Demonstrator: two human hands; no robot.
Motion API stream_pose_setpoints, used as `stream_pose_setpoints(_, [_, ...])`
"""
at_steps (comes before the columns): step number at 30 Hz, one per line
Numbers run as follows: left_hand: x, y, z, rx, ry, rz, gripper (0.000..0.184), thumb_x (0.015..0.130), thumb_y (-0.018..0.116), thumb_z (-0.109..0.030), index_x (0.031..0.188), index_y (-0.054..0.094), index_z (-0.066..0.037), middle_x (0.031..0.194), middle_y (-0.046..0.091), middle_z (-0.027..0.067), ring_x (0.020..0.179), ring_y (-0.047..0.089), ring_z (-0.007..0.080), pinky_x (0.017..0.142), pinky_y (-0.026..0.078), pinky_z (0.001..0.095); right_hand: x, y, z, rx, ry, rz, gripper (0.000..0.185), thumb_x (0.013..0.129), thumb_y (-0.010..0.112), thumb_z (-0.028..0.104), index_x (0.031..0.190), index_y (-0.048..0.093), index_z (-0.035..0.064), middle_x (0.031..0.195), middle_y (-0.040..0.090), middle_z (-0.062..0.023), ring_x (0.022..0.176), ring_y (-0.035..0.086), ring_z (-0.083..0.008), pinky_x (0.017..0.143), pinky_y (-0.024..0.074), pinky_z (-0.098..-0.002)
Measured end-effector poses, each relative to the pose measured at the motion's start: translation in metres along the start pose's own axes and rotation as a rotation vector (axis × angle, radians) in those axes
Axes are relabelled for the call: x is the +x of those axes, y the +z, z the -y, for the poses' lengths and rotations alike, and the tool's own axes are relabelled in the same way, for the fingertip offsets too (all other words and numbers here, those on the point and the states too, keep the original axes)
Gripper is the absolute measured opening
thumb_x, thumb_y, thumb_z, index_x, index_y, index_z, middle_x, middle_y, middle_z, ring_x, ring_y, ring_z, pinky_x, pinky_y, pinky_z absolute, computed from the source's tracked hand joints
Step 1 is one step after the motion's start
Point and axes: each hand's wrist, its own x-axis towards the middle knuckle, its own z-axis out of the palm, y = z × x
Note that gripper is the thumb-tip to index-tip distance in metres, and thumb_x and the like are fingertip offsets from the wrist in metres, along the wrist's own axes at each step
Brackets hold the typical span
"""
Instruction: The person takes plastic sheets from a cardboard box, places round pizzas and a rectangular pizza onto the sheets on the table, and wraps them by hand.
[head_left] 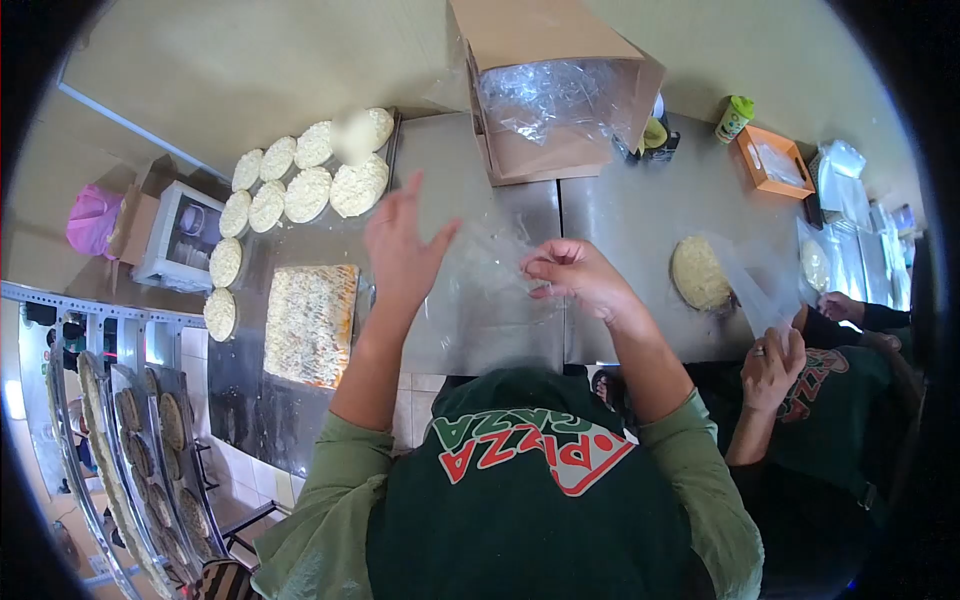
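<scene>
Head view shows the right hand (pixel 575 275) pinching clear plastic film (pixel 480 262) that spreads left of its fingertips. The left hand (pixel 405 240) is open, fingers apart; left of it lies a rectangular topped slab (pixel 310 325).

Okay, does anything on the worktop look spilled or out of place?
Yes, slightly: pale specks lie scattered on the dark tray, nearer you than the rectangular slab, like stray topping. A blurred blot hides part of the back rounds, so I can't judge there.
</scene>
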Motion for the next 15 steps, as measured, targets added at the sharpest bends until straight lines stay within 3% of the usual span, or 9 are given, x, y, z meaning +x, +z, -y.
stream_pose_setpoints(2, [-0.004, -0.013, -0.012, 0.069, -0.047, -0.273, 0.031, 0.075, 0.068, -0.018, 0.097, 0.055, -0.003, 0.067, 0.050, 0.0046, 0.060, 0.049, 0.0121, 0.053, 0.039, 0.0306, 0.004, 0.013, -0.006, 0.174, -0.023, -0.062, 0.024, 0.088, 0.054, 0.015, 0.107, 0.055, 0.0017, 0.088, 0.062, -0.0058, 0.078, 0.061, -0.0141, 0.071, 0.0519, -0.0262])
stream_pose_setpoints(5, [-0.030, -0.012, -0.044, -0.436, -0.392, 0.225, 0.023, 0.074, 0.069, -0.013, 0.086, 0.052, -0.001, 0.071, 0.054, 0.0074, 0.061, 0.052, 0.0127, 0.053, 0.041, 0.0286, 0.004, 0.044, -0.008, 0.331, -0.079, 0.010, 0.033, 0.090, 0.050, 0.027, 0.110, 0.056, 0.0014, 0.095, 0.063, -0.0075, 0.086, 0.061, -0.0177, 0.075, 0.0496, -0.0299])
stream_pose_setpoints(8, [-0.035, 0.003, -0.020, -0.690, -0.546, 0.255, 0.018, 0.078, 0.065, -0.012, 0.087, 0.054, -0.001, 0.076, 0.057, 0.0090, 0.063, 0.056, 0.0125, 0.054, 0.045, 0.0268, 0.004, 0.069, -0.006, 0.337, -0.105, -0.048, 0.038, 0.092, 0.047, 0.031, 0.114, 0.054, 0.0014, 0.100, 0.062, -0.0086, 0.088, 0.060, -0.0177, 0.077, 0.0486, -0.0292])
stream_pose_setpoints(11, [-0.038, -0.002, -0.003, -0.838, -0.654, 0.322, 0.013, 0.081, 0.061, -0.011, 0.086, 0.055, -0.001, 0.080, 0.059, 0.0083, 0.065, 0.058, 0.0131, 0.054, 0.048, 0.0265, 0.003, 0.070, -0.012, 0.062, -0.206, -0.221, 0.031, 0.090, 0.051, 0.025, 0.108, 0.057, 0.0002, 0.096, 0.062, -0.0069, 0.084, 0.060, -0.0169, 0.074, 0.0476, -0.0281])
stream_pose_setpoints(14, [-0.048, 0.001, 0.009, -1.159, -0.856, 0.379, 0.009, 0.086, 0.055, -0.011, 0.088, 0.056, -0.002, 0.081, 0.059, 0.0069, 0.069, 0.059, 0.0143, 0.058, 0.051, 0.0288, 0.009, 0.063, -0.028, -0.633, -0.483, -0.511, 0.019, 0.085, 0.054, 0.013, 0.096, 0.061, -0.0009, 0.087, 0.060, -0.0061, 0.077, 0.059, -0.0161, 0.071, 0.0459, -0.0271])
stream_pose_setpoints(15, [-0.050, -0.001, 0.009, -1.334, -0.964, 0.377, 0.012, 0.087, 0.053, -0.014, 0.087, 0.055, -0.003, 0.080, 0.058, 0.0060, 0.068, 0.058, 0.0146, 0.060, 0.051, 0.0289, 0.009, 0.062, -0.031, -0.645, -0.497, -0.546, 0.015, 0.083, 0.054, 0.010, 0.091, 0.061, -0.0007, 0.084, 0.060, -0.0062, 0.075, 0.058, -0.0158, 0.069, 0.0452, -0.0268])
